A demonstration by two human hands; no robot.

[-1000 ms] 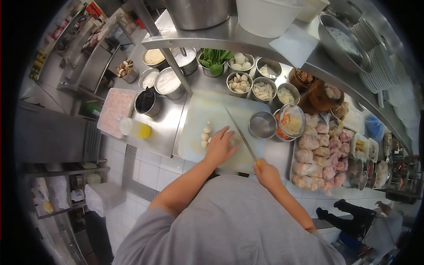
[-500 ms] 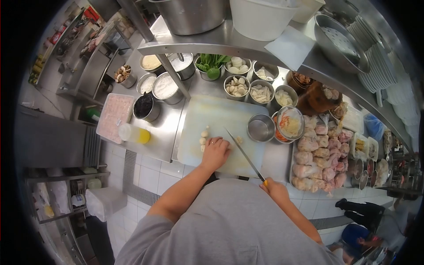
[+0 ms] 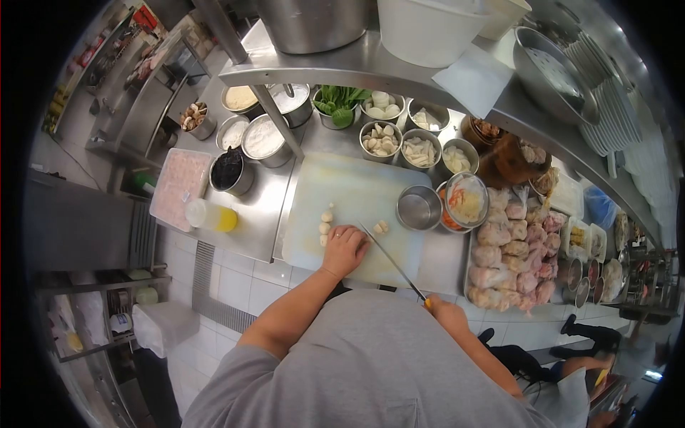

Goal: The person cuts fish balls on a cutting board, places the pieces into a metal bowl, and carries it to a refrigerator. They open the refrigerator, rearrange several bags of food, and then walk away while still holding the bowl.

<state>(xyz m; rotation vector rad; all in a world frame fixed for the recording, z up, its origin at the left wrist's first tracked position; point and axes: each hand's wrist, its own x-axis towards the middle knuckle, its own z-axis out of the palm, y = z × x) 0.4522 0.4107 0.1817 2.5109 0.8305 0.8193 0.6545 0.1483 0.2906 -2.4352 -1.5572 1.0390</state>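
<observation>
While the right hand (image 3: 444, 314) grasps the knife (image 3: 394, 264) by its yellow handle, the blade slants over the pale cutting board (image 3: 342, 175), its tip close to the left hand (image 3: 345, 251). That hand lies palm down, fingers bent; whether they grasp anything underneath, I cannot tell. Beside it on the board, to the left, runs a short row of whitish pieces (image 3: 325, 228); smaller bits (image 3: 380, 227) lie right of the blade. Farther off stand a metal bowl (image 3: 419, 207), a tub of pale slices (image 3: 419, 151) and leafy greens (image 3: 338, 103).
</observation>
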